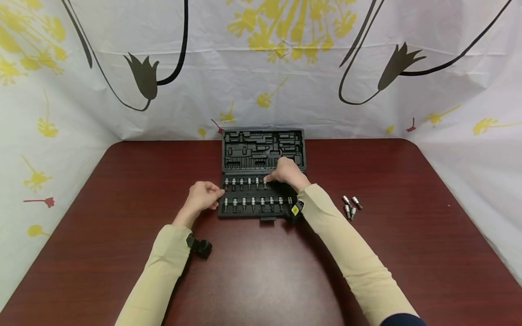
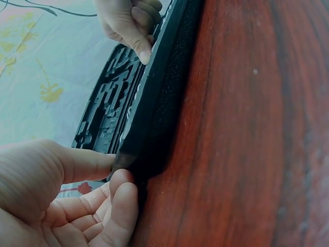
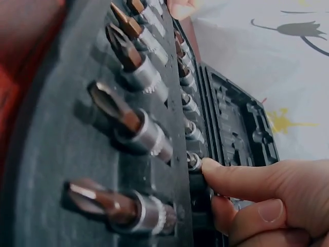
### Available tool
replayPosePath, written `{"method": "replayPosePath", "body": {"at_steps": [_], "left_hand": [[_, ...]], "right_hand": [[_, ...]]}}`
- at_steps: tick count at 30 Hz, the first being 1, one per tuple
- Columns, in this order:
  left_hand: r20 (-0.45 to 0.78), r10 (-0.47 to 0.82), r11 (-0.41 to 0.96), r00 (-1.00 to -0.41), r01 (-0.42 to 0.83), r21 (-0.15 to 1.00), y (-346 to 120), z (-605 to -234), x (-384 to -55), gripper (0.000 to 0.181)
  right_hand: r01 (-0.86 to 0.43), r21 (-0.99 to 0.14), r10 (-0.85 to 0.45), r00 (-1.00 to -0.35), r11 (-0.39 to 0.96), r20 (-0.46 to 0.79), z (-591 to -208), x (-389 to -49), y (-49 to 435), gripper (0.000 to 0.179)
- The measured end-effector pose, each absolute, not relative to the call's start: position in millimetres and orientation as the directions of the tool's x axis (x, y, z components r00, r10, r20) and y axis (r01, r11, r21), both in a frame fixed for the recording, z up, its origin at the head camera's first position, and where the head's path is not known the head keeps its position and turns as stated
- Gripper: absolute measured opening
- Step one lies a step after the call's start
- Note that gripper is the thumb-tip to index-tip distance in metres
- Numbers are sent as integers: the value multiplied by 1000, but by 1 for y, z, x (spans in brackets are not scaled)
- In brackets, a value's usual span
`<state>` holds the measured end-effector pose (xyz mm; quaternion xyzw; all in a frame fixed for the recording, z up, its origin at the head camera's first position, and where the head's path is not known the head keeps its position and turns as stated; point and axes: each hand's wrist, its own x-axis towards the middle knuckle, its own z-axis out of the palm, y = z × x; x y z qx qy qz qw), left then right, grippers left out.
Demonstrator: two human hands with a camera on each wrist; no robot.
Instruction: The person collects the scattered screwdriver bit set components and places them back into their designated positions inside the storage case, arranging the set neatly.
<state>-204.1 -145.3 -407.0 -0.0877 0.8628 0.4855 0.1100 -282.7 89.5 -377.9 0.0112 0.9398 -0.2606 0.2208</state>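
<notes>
Left fingers (image 2: 123, 203) pinch the case (image 1: 253, 192); right fingers (image 3: 239, 180) touch a half-hidden bit (image 3: 194, 161), grip unclear.

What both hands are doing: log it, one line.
left hand: pinching black plastic case edge | right hand: touching silver metal bit socket, back row | four loose silver bit sockets: on reddish-brown table

Left hand (image 1: 201, 198) pinches, right hand (image 1: 287, 173) presses, both arms (image 1: 346, 251) outstretched.
</notes>
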Motion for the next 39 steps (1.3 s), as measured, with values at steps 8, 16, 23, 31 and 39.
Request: {"method": "replayPosePath", "body": {"at_steps": [8, 16, 23, 31, 39], "left_hand": [[-273, -50, 513, -961, -259, 818, -145, -407, -205, 18], [-275, -46, 513, -960, -258, 818, -145, -406, -204, 18], [-274, -48, 513, -960, -259, 818, -145, -407, -204, 17], [-266, -45, 514, -963, -251, 820, -145, -405, -202, 18], [-263, -45, 506, -964, -249, 826, -144, -406, -201, 17]], "right_hand": [[224, -664, -126, -891, 714, -436, -378, -276, 104, 42], [189, -706, -149, -910, 682, -387, -375, -267, 116, 53], [161, -703, -147, -923, 692, -355, -374, -263, 122, 52], [133, -710, -151, -935, 692, -321, -371, -257, 133, 51], [137, -715, -143, -938, 685, -316, -373, -252, 144, 49]]}}
